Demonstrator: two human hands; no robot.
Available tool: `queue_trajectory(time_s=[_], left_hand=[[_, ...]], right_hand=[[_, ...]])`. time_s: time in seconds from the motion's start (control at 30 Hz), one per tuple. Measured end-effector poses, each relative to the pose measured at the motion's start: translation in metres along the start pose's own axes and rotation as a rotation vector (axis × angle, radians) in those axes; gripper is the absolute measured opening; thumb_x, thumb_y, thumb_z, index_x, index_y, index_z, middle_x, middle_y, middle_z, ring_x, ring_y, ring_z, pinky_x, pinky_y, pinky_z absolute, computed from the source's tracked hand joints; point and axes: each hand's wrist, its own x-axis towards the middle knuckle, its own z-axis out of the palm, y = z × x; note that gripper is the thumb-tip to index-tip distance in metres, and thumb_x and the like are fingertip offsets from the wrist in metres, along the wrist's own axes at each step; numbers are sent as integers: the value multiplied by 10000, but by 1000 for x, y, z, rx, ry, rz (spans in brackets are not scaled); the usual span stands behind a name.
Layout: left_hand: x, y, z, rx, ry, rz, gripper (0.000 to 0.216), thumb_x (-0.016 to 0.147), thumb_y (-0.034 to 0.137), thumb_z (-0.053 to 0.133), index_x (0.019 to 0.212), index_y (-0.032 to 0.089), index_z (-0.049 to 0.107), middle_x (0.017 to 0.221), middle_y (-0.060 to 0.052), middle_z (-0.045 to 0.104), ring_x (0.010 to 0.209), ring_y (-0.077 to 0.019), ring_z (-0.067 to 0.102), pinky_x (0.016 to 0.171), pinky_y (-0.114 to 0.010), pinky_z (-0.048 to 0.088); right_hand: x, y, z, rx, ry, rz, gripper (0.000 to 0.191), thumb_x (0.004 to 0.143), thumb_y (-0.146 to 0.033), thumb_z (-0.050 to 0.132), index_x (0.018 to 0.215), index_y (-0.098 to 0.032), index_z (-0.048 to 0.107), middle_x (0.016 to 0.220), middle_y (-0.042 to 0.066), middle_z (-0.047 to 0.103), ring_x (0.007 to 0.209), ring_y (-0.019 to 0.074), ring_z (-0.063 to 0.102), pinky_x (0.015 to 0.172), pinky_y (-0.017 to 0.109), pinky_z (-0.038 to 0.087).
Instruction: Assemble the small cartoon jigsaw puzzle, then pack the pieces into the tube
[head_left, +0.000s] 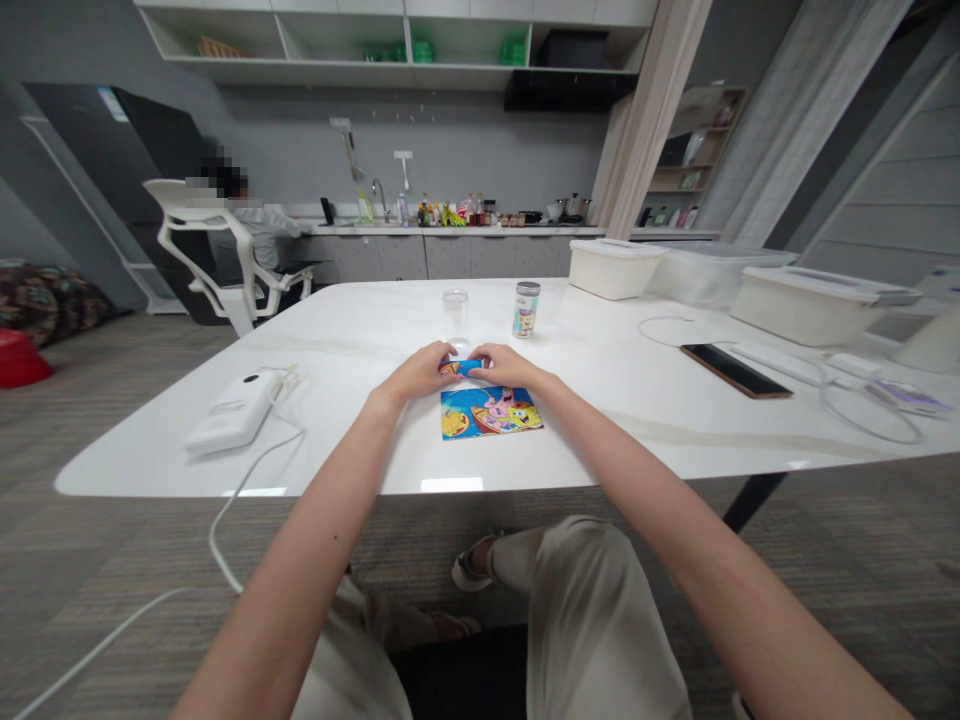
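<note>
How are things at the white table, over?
Left hand, right hand: both holding small blue cartoon-printed piece. Blue rectangular cartoon picture lying flat, slightly nearer. Transparent cylindrical jar standing just beyond hands.

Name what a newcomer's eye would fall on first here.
Probably the bright blue cartoon picture lying on the white table between the person's forearms. Just beyond it, the left hand and right hand hold a smaller blue piece between them. A red object also stands out at the far left edge.
</note>
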Motion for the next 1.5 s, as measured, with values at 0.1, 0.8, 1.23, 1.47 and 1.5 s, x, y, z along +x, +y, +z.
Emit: queue_trajectory(time_s=[0.1, 0.8, 1.23, 1.47, 1.5], left_hand=[[-1, 2, -4, 37, -33, 2, 319, 812, 408, 596, 1000, 154, 642, 900, -81, 635, 818, -215, 597, 773, -342, 478], [-9, -10, -14, 17, -25, 27, 277, 790, 249, 557, 1035, 201, 676, 1006, -90, 680, 931, -225, 630, 869, -356, 488], [-4, -18, 1, 73, -18, -63, 265, 826, 281, 551, 1058, 187, 639, 1067, -98, 624, 982, -238, 612, 894, -349, 470], [-2, -9, 6, 153, 47, -102, 230, 879, 199, 472, 1070, 139, 585, 1078, -147, 595, 1034, -263, 570, 928, -367, 444], [-2, -8, 7, 128, 80, -119, 226, 885, 202, 467, 1072, 133, 573, 1077, -152, 593, 1037, -265, 563, 936, -376, 440]], right_hand=[[-1, 0, 0, 4, 8, -8, 302, 856, -324, 643, 1108, -159, 627, 972, 54, 683, 779, 141, 599, 762, 272, 451], [-1, 3, -3, -81, 37, -81, 233, 914, -279, 560, 1073, -152, 673, 989, 82, 676, 857, 167, 603, 838, 299, 447], [-1, 9, -1, -126, 6, -72, 315, 914, -354, 569, 1104, -134, 692, 1039, 131, 653, 969, 232, 611, 910, 341, 444], [-1, 5, -1, -6, 264, 98, 451, 814, -280, 675, 1234, -144, 581, 1123, 126, 637, 989, 225, 624, 936, 372, 470], [0, 3, -3, 35, 352, 159, 424, 810, -271, 674, 1205, -140, 589, 1107, 127, 645, 968, 225, 635, 922, 378, 483]])
